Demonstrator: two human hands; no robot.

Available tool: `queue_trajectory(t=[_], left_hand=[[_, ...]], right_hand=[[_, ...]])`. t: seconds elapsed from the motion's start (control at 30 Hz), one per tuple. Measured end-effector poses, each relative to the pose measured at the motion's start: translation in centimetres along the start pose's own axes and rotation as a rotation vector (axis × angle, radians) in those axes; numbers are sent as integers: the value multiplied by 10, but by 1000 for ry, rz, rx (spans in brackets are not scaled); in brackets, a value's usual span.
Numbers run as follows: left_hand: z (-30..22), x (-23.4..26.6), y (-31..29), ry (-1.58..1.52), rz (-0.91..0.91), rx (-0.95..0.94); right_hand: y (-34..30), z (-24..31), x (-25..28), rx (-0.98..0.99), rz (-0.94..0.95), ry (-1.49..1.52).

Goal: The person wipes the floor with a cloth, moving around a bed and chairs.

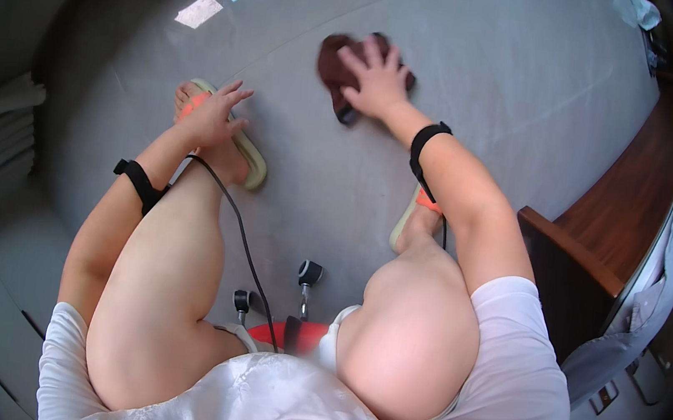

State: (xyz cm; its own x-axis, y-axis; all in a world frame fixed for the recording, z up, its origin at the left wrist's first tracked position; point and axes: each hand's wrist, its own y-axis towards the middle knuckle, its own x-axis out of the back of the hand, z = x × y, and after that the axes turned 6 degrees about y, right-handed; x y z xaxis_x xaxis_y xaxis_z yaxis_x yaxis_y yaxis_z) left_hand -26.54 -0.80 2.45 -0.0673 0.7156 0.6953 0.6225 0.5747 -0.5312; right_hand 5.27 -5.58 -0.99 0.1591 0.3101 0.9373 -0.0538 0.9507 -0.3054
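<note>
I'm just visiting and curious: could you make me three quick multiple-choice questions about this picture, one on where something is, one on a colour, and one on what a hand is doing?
1. Where does the cloth lie?
A. on the grey floor
B. on the wooden furniture
C. on the person's knee

2. What colour is the cloth?
A. white
B. dark reddish brown
C. blue

3. What is the right hand doing?
A. hanging free in the air
B. gripping a cable
C. pressing flat on the cloth with fingers spread

Answers:
1. A, the cloth is spread on the floor ahead of the feet.
2. B, it shows dark reddish brown around the hand.
3. C, the open palm rests on top of the cloth, while the left hand rests at the left foot.
</note>
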Motion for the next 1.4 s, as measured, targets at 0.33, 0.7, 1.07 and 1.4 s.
queue_trajectory(t=[0.33, 0.7, 1.07, 1.4], left_hand=[[42, -5, -22, -325, -446, 119], [54, 27, -57, -291, -555, 114], [-90, 92, -152, 43, -558, -117], [-159, 94, -321, 105, -720, -270]], right_hand=[[-123, 25, -24, 902, 954, 42], [-69, -54, -26, -77, 79, 120], [-153, -2, -27, 393, 818, 167], [-209, -46, 66, -57, -100, 1303]])
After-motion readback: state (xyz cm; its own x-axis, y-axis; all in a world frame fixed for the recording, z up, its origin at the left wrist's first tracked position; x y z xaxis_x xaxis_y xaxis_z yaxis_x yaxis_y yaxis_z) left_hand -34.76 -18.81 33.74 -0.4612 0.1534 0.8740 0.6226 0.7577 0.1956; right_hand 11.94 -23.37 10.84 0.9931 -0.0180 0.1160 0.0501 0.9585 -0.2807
